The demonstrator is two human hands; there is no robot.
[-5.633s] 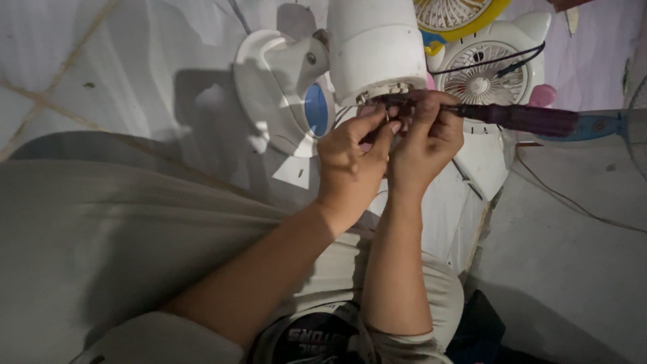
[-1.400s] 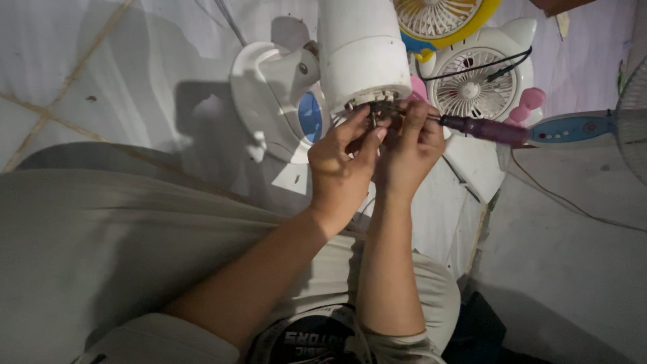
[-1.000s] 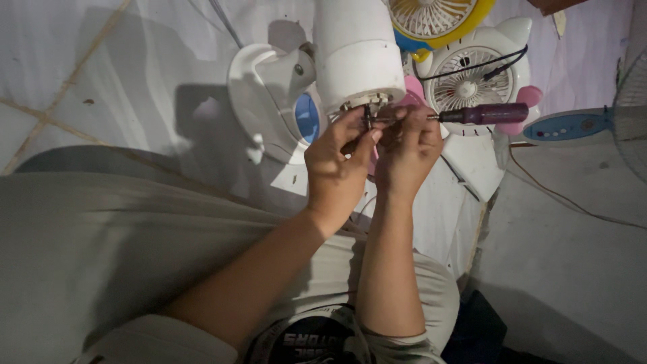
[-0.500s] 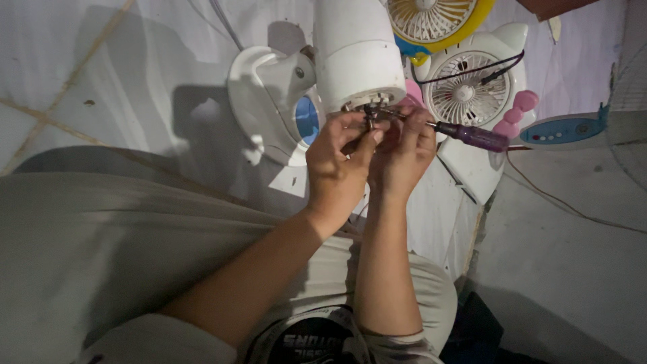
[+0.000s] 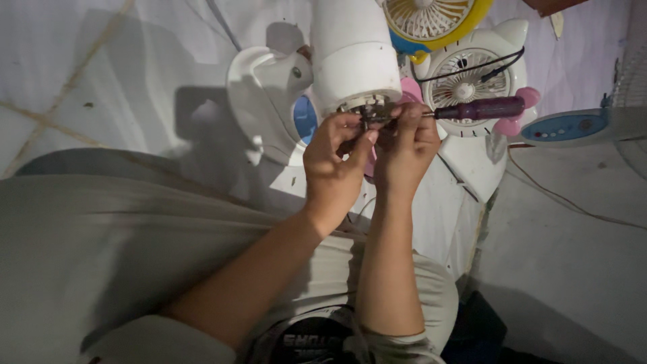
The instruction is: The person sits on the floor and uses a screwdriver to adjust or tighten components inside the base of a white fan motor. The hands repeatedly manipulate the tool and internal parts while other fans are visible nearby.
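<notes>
Both hands meet at upper centre: left hand (image 5: 333, 168) pinches the metal fitting (image 5: 369, 113) under the white housing (image 5: 354, 54); right hand (image 5: 404, 145) grips a purple screwdriver (image 5: 478, 108) lying horizontally, handle rightward.

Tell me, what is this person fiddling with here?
A seated person has both hands at the open lower end of a white cylindrical housing, where dark metal parts show. The left hand pinches at those parts, and the right hand works beside it, holding a purple-handled screwdriver that sticks out sideways. Around them lie a white fan shell, a white cat-shaped fan and a yellow-rimmed fan.
</notes>
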